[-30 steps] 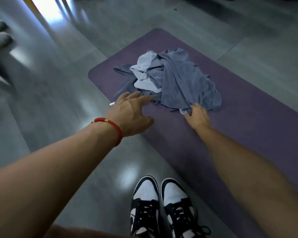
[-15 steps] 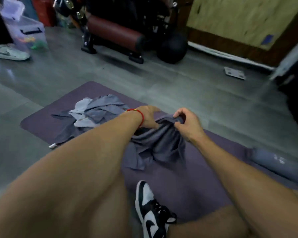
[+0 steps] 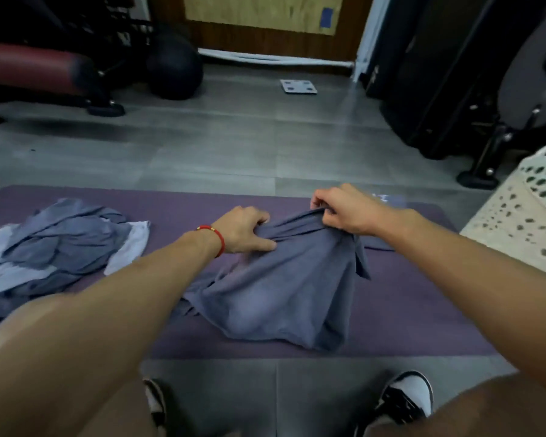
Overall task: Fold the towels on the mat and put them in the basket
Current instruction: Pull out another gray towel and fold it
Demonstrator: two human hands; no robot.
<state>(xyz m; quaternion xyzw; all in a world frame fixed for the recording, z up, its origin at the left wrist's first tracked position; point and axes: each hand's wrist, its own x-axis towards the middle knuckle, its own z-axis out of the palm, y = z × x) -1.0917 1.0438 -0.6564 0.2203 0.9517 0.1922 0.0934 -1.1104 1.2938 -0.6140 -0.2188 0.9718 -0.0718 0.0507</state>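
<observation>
A purple mat (image 3: pixel 407 323) lies across the grey floor in front of me. A dark blue-grey towel (image 3: pixel 281 294) is bunched on its middle. My left hand (image 3: pixel 243 230), with a red band at the wrist, grips the towel's far edge on the left. My right hand (image 3: pixel 347 209) pinches the same edge further right and lifts it a little. A pile of several grey and pale towels (image 3: pixel 60 244) sits on the mat's left end. A cream perforated basket (image 3: pixel 524 216) stands at the right edge, just off the mat.
My black-and-white shoes (image 3: pixel 404 402) stand on the floor at the mat's near edge. Behind the mat are a red padded bench (image 3: pixel 35 70), a black ball (image 3: pixel 174 70), a white scale (image 3: pixel 298 86) and black gym equipment (image 3: pixel 454 89) at the right.
Both hands have pulled one dark towel out of the pile and brought it to the middle of the mat. My view has swung right, so the basket now shows.
</observation>
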